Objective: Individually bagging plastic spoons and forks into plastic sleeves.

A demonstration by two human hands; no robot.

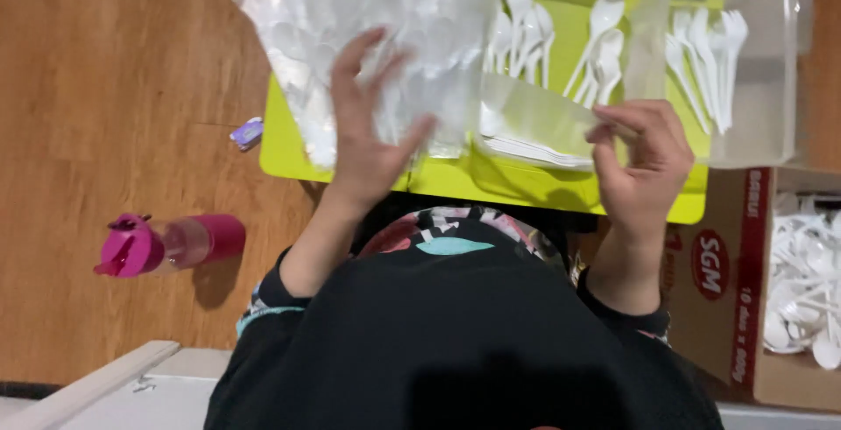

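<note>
— Wooden floor (105, 88), lime-green tray (543, 186): what do the hands hold?

— Left hand (368, 145), fingers spread, presses a clear bag of white spoons (368, 18) over the tray. Right hand (644, 163) pinches a small clear sleeve (534, 115).

— Nearby?

— Loose plastic spoons (600, 45), a pink bottle (171, 243), a cardboard box (727, 272).

Left hand (368, 137) spread open, fingers raised; right hand (639, 163) pinched closed.
</note>
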